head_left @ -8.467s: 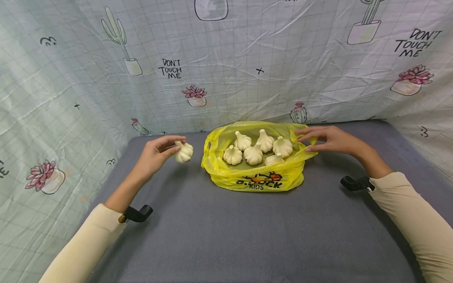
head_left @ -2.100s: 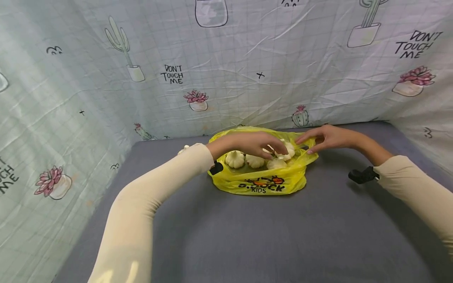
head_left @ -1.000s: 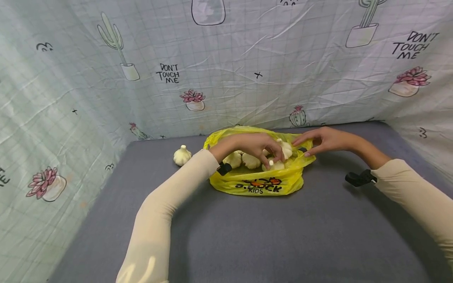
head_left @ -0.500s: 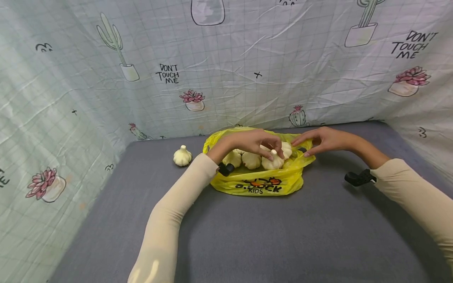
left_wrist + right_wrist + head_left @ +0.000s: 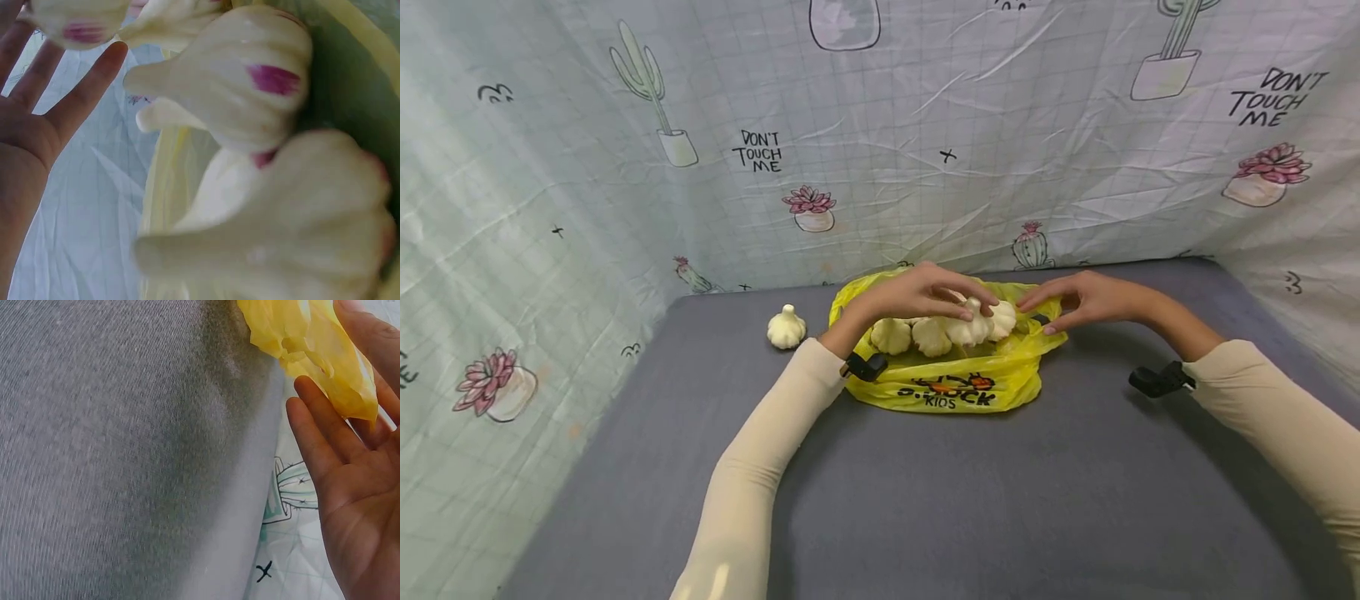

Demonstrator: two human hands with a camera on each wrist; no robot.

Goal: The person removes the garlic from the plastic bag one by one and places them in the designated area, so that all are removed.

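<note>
My left hand (image 5: 917, 292) is over the yellow plastic bag (image 5: 940, 392), pinching a garlic bulb (image 5: 968, 329) between thumb and fingers. In the left wrist view that held garlic bulb (image 5: 84, 25) is at the top, partly cut off, beyond the fingers of the left hand (image 5: 37, 125). Several more bulbs lie in the open bag, one garlic bulb (image 5: 891, 336) at its left side; the left hand hides part of them. At the bag's right edge, my right hand (image 5: 1097, 298) holds the rim, and the right wrist view shows the yellow plastic (image 5: 319, 350) between thumb and fingers.
A single garlic bulb (image 5: 786, 327) stands on the grey tabletop (image 5: 985, 492), left of the bag. Behind the table hangs a cloth (image 5: 880, 167) printed with cacti, and it also runs along both sides.
Over the last second, the left hand has taken hold of a bulb in the bag and raised it slightly, leftward. Earlier it set another bulb on the table. The right hand stays at the rim.
</note>
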